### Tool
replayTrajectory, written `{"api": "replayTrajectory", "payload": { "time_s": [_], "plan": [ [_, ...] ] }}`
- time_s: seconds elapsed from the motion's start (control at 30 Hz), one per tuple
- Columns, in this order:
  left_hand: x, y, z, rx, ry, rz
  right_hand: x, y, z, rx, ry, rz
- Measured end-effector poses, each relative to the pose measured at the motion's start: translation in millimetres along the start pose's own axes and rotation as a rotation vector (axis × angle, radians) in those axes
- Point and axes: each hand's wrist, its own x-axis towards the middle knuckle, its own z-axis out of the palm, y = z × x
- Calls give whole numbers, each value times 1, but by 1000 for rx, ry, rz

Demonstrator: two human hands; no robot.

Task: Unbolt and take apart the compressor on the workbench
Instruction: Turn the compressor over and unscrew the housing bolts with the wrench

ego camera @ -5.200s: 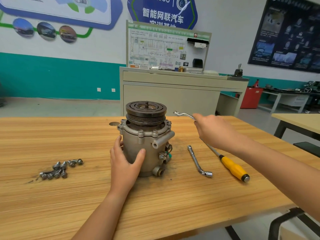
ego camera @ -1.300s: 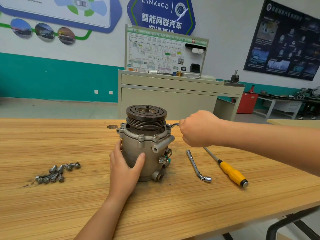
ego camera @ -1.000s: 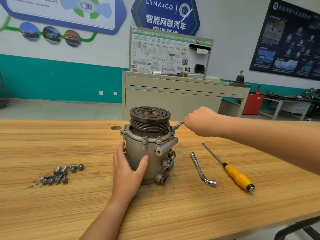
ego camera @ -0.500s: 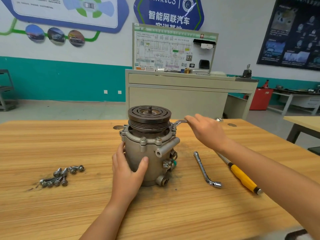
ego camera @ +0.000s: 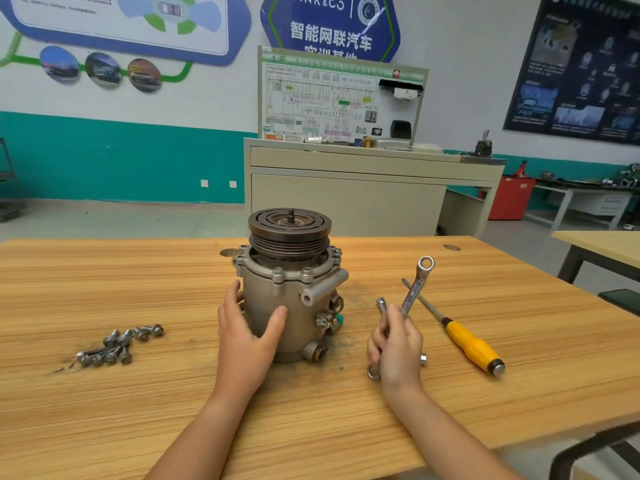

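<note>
The grey compressor point(ego camera: 294, 271) stands upright on the wooden workbench point(ego camera: 173, 393), its dark grooved pulley on top. My left hand point(ego camera: 247, 337) grips the near side of its body, thumb on the front. To the right, my right hand point(ego camera: 398, 344) holds a silver ring spanner point(ego camera: 417, 285) by its shaft, the ring end tilted up and away. The same hand lies over the L-shaped socket wrench point(ego camera: 381, 304), whose two ends poke out on either side. Whether the fingers also hold that wrench is hidden.
Several loose bolts point(ego camera: 116, 346) lie in a heap on the bench to the left. A yellow-handled screwdriver point(ego camera: 464, 337) lies right of my right hand. A beige training cabinet point(ego camera: 363, 188) stands behind the bench, and another table point(ego camera: 602, 244) at far right.
My right hand has left the compressor's top flange and come down to the bench near the L-shaped wrench, carrying the ring spanner. My left hand has stayed on the compressor.
</note>
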Motion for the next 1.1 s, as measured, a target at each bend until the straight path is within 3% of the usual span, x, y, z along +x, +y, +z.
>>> {"api": "replayTrajectory", "payload": {
  "time_s": [0.27,0.43,0.63,0.87,1.1],
  "plan": [
    [1,-2,0,-4,4,7,8,-17,-9,-437,-253,-88],
    [1,-3,0,-1,-4,0,19,-61,-13,-1057,-374,-366],
    [2,-3,1,2,2,-4,27,-88,-6,-1680,-387,-486],
    [1,-2,1,-3,-8,-14,29,-118,15,-2147,-439,-717],
    [2,0,1,7,-13,-8,32,-123,20,-2333,-508,-842]
  ]
}}
